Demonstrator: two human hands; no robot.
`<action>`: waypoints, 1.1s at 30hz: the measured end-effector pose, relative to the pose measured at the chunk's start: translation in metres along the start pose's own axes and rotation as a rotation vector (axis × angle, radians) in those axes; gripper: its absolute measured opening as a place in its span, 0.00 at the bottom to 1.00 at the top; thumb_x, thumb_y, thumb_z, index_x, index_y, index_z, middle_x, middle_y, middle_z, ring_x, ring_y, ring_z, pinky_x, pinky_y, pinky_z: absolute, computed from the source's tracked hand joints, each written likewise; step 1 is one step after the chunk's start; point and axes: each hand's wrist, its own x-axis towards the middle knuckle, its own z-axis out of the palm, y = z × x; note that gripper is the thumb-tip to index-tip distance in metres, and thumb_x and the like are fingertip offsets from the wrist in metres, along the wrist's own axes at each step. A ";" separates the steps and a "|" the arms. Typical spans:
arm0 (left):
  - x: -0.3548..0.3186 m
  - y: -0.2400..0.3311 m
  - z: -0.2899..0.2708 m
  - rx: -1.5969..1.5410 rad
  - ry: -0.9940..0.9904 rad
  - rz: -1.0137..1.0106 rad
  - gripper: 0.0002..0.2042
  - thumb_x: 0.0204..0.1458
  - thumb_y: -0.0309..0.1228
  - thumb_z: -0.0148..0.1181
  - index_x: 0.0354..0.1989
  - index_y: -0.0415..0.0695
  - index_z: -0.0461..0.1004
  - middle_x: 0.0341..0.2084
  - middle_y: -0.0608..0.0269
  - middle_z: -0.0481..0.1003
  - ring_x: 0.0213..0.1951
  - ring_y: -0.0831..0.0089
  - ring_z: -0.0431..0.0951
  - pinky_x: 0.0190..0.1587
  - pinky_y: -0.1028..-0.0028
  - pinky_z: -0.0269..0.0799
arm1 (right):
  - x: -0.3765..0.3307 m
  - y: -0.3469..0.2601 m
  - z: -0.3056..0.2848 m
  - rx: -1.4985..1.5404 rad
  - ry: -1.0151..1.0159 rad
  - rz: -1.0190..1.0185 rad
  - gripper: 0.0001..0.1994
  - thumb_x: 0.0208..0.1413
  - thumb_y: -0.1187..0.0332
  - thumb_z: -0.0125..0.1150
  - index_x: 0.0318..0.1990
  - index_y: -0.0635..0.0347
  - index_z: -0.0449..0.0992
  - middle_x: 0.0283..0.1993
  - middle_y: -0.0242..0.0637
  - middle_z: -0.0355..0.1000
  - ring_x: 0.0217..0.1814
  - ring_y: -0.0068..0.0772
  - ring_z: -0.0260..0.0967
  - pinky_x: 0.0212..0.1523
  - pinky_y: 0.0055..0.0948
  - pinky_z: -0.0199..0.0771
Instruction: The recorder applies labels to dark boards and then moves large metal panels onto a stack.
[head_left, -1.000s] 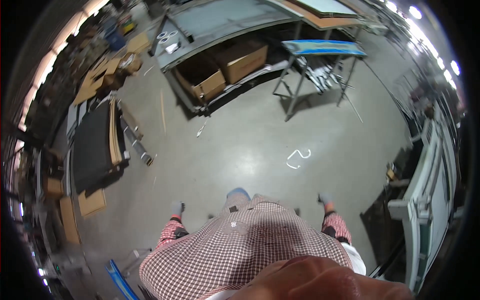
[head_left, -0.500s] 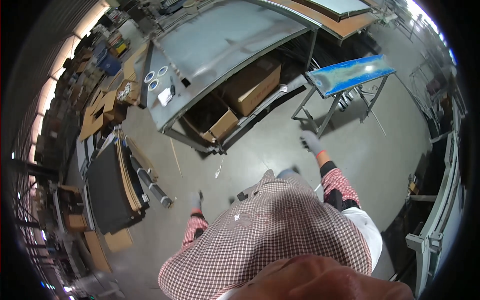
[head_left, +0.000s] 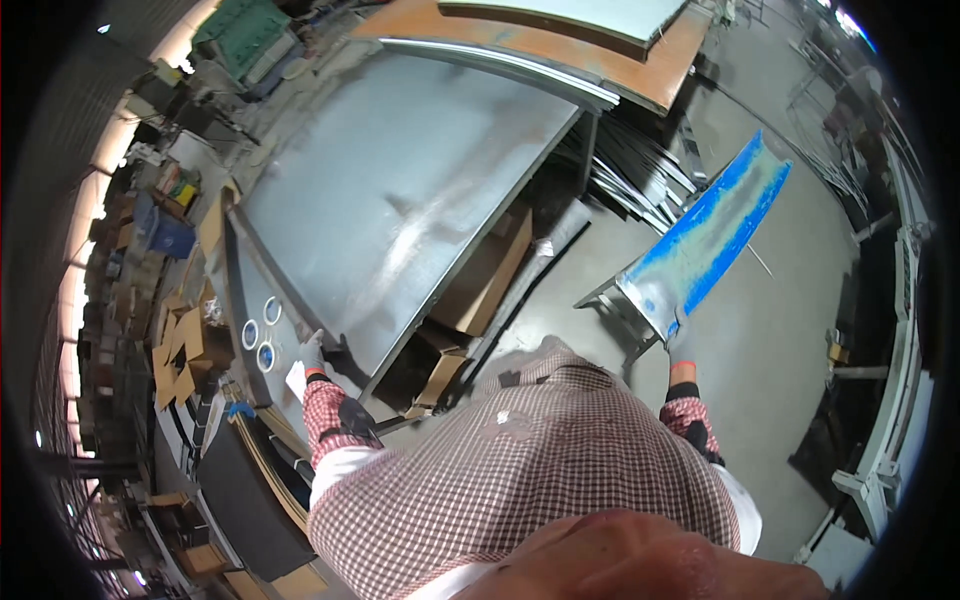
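At the metal table [head_left: 400, 200], left hand [head_left: 312, 352] now resting on it, grip unclear, right hand [head_left: 680, 345] likewise.

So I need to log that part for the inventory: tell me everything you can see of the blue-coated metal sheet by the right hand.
The blue-coated metal sheet is a long, narrow panel, its top face covered in bright blue film that looks patchy and glossy, with bare silvery metal at the near end and edges. It lies tilted on a grey metal stand over the concrete floor. The gloved right hand touches its near corner.
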 end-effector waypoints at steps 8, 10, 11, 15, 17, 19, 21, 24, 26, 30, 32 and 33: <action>0.096 0.019 0.107 0.250 0.031 0.073 0.13 0.33 0.27 0.63 0.24 0.26 0.74 0.21 0.57 0.74 0.22 0.69 0.73 0.27 0.70 0.71 | -0.192 0.008 -0.153 -0.051 0.516 0.114 0.24 0.56 0.61 0.57 0.57 0.66 0.65 0.52 0.40 0.69 0.54 0.37 0.65 0.52 0.38 0.66; 0.054 0.131 0.148 0.413 -0.214 -0.131 0.29 0.34 0.29 0.65 0.45 0.23 0.66 0.41 0.46 0.72 0.40 0.65 0.73 0.43 0.69 0.71 | -0.221 -0.013 -0.148 0.012 0.596 0.125 0.24 0.55 0.60 0.58 0.57 0.63 0.66 0.51 0.39 0.69 0.53 0.37 0.65 0.51 0.39 0.67; 0.089 0.093 0.176 0.176 -0.195 0.023 0.29 0.36 0.31 0.64 0.46 0.24 0.66 0.40 0.47 0.72 0.37 0.65 0.73 0.43 0.69 0.71 | -0.223 -0.038 -0.158 -0.269 0.740 0.272 0.21 0.54 0.59 0.57 0.52 0.63 0.69 0.48 0.42 0.70 0.51 0.38 0.66 0.49 0.39 0.67; 0.079 0.176 0.271 0.173 -0.119 0.095 0.20 0.40 0.34 0.62 0.33 0.24 0.72 0.33 0.48 0.76 0.35 0.60 0.74 0.44 0.65 0.68 | -0.145 -0.108 -0.177 -1.062 1.128 -0.137 0.18 0.52 0.58 0.53 0.41 0.65 0.76 0.44 0.49 0.73 0.43 0.41 0.69 0.44 0.39 0.66; 0.054 0.214 0.305 0.277 -0.055 0.214 0.20 0.39 0.34 0.63 0.28 0.22 0.72 0.29 0.43 0.76 0.33 0.58 0.74 0.44 0.62 0.68 | -0.037 -0.185 -0.028 -0.957 0.874 -0.193 0.16 0.54 0.59 0.54 0.38 0.66 0.75 0.37 0.43 0.73 0.39 0.33 0.69 0.40 0.32 0.67; 0.072 0.197 0.339 0.178 -0.161 0.196 0.26 0.38 0.30 0.64 0.41 0.20 0.65 0.37 0.40 0.72 0.39 0.57 0.73 0.46 0.62 0.68 | 0.083 -0.187 0.000 -0.829 0.551 -0.319 0.15 0.54 0.61 0.57 0.41 0.66 0.75 0.37 0.39 0.75 0.38 0.26 0.69 0.40 0.27 0.68; 0.053 0.191 0.366 -0.011 -0.175 0.151 0.34 0.38 0.28 0.64 0.52 0.21 0.56 0.43 0.38 0.69 0.44 0.56 0.72 0.50 0.62 0.66 | 0.145 -0.224 0.144 -0.934 0.241 -0.306 0.15 0.53 0.63 0.58 0.43 0.65 0.75 0.41 0.41 0.74 0.42 0.26 0.68 0.44 0.26 0.67; -0.016 0.236 0.404 -0.028 -0.186 0.178 0.41 0.39 0.27 0.62 0.61 0.25 0.46 0.55 0.39 0.61 0.56 0.54 0.64 0.59 0.67 0.58 | 0.244 -0.233 0.212 -1.077 0.037 -0.290 0.18 0.54 0.63 0.58 0.49 0.63 0.73 0.43 0.38 0.73 0.45 0.26 0.67 0.48 0.27 0.66; -0.037 0.252 0.424 0.034 -0.175 0.256 0.43 0.39 0.27 0.63 0.63 0.28 0.43 0.59 0.41 0.56 0.59 0.54 0.59 0.62 0.67 0.53 | 0.302 -0.247 0.253 -0.979 -0.112 -0.355 0.21 0.53 0.62 0.59 0.52 0.64 0.69 0.46 0.39 0.71 0.47 0.27 0.67 0.50 0.27 0.65; -0.083 0.324 0.490 -0.100 -0.153 0.273 0.41 0.40 0.29 0.63 0.62 0.29 0.46 0.59 0.40 0.53 0.61 0.54 0.56 0.63 0.67 0.51 | 0.402 -0.246 0.297 -0.802 -0.426 -0.160 0.33 0.51 0.60 0.62 0.60 0.70 0.57 0.53 0.45 0.66 0.54 0.32 0.65 0.55 0.26 0.63; -0.086 0.341 0.504 -0.008 -0.066 0.199 0.39 0.43 0.32 0.63 0.62 0.30 0.50 0.62 0.46 0.52 0.60 0.59 0.58 0.61 0.68 0.54 | 0.410 -0.247 0.333 -0.795 -0.498 -0.004 0.39 0.49 0.58 0.64 0.63 0.70 0.53 0.51 0.43 0.67 0.54 0.30 0.64 0.56 0.24 0.61; -0.098 0.348 0.516 0.153 0.075 0.284 0.37 0.44 0.32 0.62 0.61 0.30 0.51 0.60 0.46 0.54 0.59 0.59 0.59 0.61 0.68 0.55 | 0.417 -0.248 0.340 -0.818 -0.571 0.000 0.38 0.50 0.59 0.62 0.63 0.70 0.53 0.50 0.42 0.67 0.52 0.29 0.64 0.55 0.23 0.61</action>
